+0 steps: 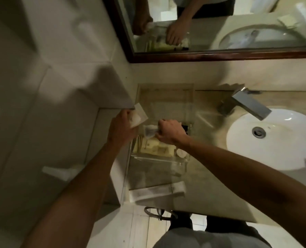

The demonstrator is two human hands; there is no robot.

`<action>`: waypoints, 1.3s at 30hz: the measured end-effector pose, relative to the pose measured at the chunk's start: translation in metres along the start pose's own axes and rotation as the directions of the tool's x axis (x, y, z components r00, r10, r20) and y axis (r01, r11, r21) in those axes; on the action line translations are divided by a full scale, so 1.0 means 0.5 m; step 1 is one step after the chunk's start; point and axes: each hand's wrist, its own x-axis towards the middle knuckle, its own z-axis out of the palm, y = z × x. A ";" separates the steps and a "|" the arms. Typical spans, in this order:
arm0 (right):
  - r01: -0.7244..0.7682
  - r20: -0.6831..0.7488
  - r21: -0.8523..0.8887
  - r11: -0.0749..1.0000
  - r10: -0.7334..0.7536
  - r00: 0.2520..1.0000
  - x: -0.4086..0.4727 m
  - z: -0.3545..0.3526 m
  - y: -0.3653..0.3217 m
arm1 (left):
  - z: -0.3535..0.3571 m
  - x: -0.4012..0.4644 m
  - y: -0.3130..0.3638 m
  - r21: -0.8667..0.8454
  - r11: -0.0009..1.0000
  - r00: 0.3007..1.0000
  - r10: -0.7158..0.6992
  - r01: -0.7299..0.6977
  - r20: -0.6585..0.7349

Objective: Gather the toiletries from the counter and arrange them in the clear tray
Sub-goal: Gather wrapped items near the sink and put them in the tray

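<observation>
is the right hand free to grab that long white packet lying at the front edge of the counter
Probably not yet: the right hand is closed on a crinkled packet over the clear tray. The long white packet itself lies uncovered, nothing blocking it.

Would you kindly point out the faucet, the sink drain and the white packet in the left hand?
faucet (pixel 250 104), head view, top of the spout.
sink drain (pixel 259 132), head view, its centre.
white packet (pixel 138 116), head view, its middle.
</observation>
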 end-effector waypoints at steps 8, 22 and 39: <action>0.101 -0.173 -0.102 0.990 -0.118 0.978 0.008 0.054 0.007 | 0.013 -0.035 -0.044 0.097 0.995 0.996 -0.029 0.020 0.089; 0.093 -0.148 -0.211 0.973 -0.126 0.981 -0.074 0.031 0.113 | 0.130 0.021 0.022 0.329 0.885 0.914 0.213 -0.330 0.344; 0.022 -0.239 -0.167 0.986 -0.062 0.969 -0.183 -0.036 0.201 | 0.182 -0.023 0.060 0.347 0.862 0.915 0.273 -0.369 0.297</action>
